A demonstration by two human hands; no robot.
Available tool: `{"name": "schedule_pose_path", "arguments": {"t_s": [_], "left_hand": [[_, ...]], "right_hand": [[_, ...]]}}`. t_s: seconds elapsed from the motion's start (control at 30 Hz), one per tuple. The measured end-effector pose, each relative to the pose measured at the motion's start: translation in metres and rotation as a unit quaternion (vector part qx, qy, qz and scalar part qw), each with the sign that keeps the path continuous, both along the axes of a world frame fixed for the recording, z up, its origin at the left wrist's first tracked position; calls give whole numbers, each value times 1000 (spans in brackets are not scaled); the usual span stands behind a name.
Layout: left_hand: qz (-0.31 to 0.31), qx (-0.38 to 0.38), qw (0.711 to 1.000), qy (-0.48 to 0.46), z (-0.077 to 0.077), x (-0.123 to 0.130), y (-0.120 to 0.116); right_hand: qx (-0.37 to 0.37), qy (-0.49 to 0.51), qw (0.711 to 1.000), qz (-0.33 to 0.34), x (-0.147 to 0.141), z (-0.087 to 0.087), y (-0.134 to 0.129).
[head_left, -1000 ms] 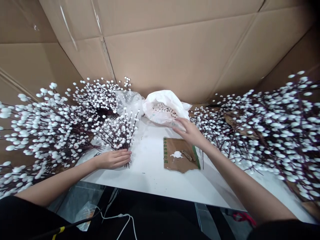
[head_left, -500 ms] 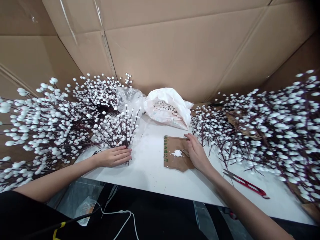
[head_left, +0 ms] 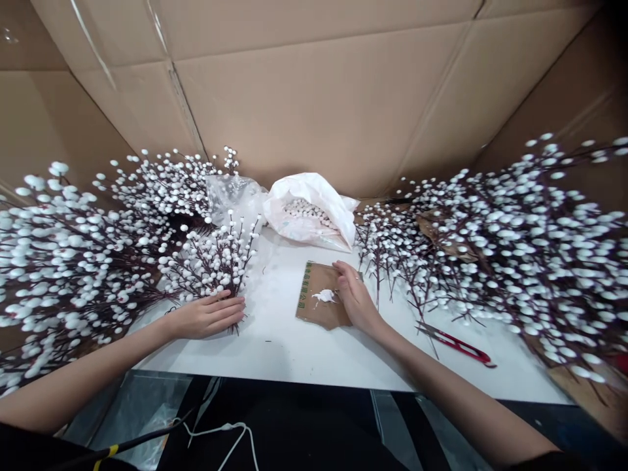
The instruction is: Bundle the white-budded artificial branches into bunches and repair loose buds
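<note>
My left hand [head_left: 209,315] lies flat, fingers stretched out and together, across the lower stems of a small bunch of white-berry branches [head_left: 210,258]. The stem ends poke out just below my fingers. On the white table my right hand [head_left: 357,297] grips the right side of a torn piece of cardboard [head_left: 314,316], its fingers along the upper right edge and its thumb not clearly seen. A white blob of what looks like glue [head_left: 324,296] sits on the cardboard, left of my fingers. Green printed characters run down the cardboard's left edge.
Behind the cardboard slumps an open white bag [head_left: 314,226] of small white balls, beside a clear plastic bag [head_left: 234,196]. Big heaps of berry branches stand left [head_left: 63,255] and right [head_left: 534,242]. Red-handled snips [head_left: 458,345] lie at the right. Cardboard walls [head_left: 304,98] surround the table.
The view has swung slightly right, so everything sits further left. The piece of cardboard has turned a little clockwise under my right hand. My left hand stays on the stems.
</note>
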State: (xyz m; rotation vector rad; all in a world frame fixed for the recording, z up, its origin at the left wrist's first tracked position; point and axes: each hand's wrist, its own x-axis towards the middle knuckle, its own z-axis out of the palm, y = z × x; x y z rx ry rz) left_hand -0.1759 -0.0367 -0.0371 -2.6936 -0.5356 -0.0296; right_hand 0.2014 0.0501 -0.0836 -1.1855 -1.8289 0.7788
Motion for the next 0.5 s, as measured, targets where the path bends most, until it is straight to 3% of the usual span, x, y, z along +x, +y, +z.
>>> {"name": "schedule_pose_path", "arguments": {"t_s": [0.27,0.4,0.5], "left_hand": [[-15,5,999,-30,-8,-1,-1],[-7,-19,995,-94,-15,0,1],[-18,-34,991,-125,-10,13,3]], "right_hand": [[16,32,998,56,-24,7,2],[35,41,997,52,-18,11,3],[36,60,997,20,-6,12,5]]}}
